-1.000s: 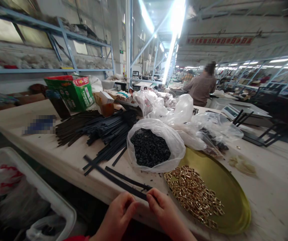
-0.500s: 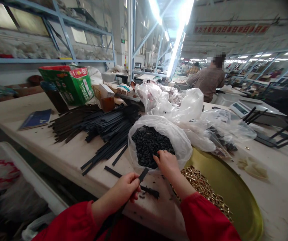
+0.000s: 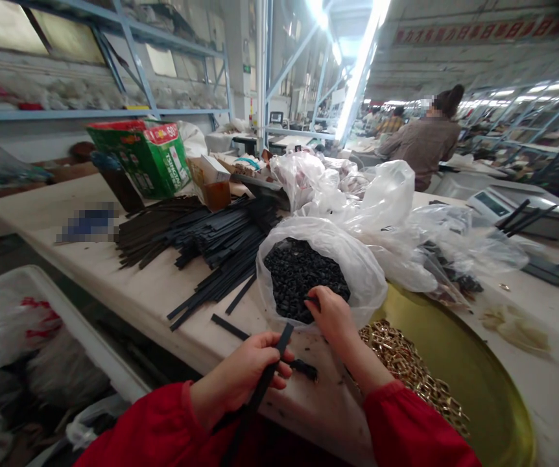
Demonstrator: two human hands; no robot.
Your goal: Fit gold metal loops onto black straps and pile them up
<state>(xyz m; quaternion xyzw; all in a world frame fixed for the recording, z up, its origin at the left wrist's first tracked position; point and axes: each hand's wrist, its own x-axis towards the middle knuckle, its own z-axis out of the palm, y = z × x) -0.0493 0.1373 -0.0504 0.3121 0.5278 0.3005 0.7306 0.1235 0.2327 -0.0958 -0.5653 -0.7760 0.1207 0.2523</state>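
My left hand (image 3: 264, 363) is closed on a flat black strap (image 3: 260, 388), thumb on top, with the strap's short end sticking up past the fingers. Its longer part runs down toward my lap. At the front of an open white plastic bag (image 3: 364, 259), my right hand (image 3: 331, 311) has thumb and fingers pinched together on what looks like a small black piece. Many such small black pieces (image 3: 299, 269) fill the bag. Between the hands, a short black item (image 3: 305, 370) lies on the table. Gold metal buckles (image 3: 406, 363) are heaped just right of my right forearm.
The buckles lie on a round gold tray (image 3: 484, 389). More black straps (image 3: 221, 240) are piled left of the bag, near a green carton (image 3: 148, 159). Clear plastic bags (image 3: 386, 194) stand behind. A white bin (image 3: 89, 350) is at lower left; a co-worker (image 3: 420, 146) is farther back.
My left hand has turned, so the strap now lies across its fingers, with more of it showing. My right hand stays at the bag, its fingers drawn slightly back. The view has shifted a little.
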